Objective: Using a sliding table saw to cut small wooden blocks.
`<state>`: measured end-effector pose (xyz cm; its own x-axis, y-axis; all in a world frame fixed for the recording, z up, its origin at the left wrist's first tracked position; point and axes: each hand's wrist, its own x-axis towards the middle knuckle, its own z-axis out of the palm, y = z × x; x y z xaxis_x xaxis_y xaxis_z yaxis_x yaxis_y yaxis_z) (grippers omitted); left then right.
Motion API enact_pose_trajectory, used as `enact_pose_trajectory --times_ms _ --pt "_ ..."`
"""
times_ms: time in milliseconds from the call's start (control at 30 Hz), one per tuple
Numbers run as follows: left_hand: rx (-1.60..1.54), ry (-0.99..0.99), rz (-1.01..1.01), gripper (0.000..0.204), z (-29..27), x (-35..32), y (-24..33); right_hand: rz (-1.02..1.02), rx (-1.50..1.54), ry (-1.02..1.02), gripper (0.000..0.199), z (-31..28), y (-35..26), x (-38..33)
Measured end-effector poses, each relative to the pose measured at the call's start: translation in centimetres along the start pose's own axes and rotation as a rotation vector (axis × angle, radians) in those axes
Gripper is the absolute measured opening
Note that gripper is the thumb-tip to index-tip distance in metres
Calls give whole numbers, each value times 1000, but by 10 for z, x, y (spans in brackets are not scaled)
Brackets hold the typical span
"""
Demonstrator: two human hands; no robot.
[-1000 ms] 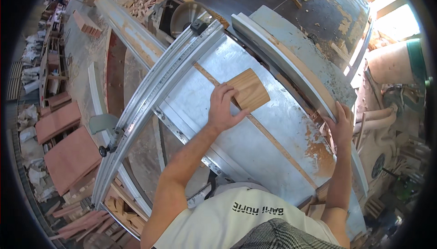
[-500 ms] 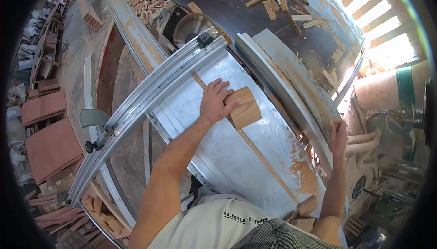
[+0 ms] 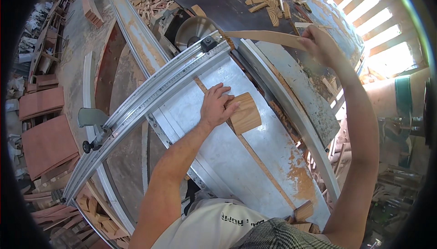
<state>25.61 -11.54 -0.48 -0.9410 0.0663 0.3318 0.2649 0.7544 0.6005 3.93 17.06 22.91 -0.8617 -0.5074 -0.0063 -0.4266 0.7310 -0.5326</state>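
Currently, the left hand lies over the left side of a curved-edged wooden block, thumb on its top face, fingers loosely spread rather than closed around it. The block lies flat on the metal table of the saw, toward that table's far end and close to its right edge; a narrow brown strip set along the table runs up to the block's near corner.

Beyond the table's right edge, the right hand is closed on one end of a thin wooden stick, thumb and fingers pinching it. The stick's other end reaches just beside the far end of the aluminium fence; whether they touch, I cannot tell. A black clamp knob sits on that fence, with a round metal disc just behind it.

A smaller wood piece lies at the table's near right corner. Farther off, wood offcuts are scattered across a dark tabletop.
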Motion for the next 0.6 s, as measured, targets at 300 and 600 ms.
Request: enact_pose_trajectory --times_ms 300,600 --pt "-32 29 -3 31 3 -1 -2 -125 -631 338 24 -6 6 7" --pt "-115 44 6 49 0 -3 -5 475 280 434 27 29 97 -176"
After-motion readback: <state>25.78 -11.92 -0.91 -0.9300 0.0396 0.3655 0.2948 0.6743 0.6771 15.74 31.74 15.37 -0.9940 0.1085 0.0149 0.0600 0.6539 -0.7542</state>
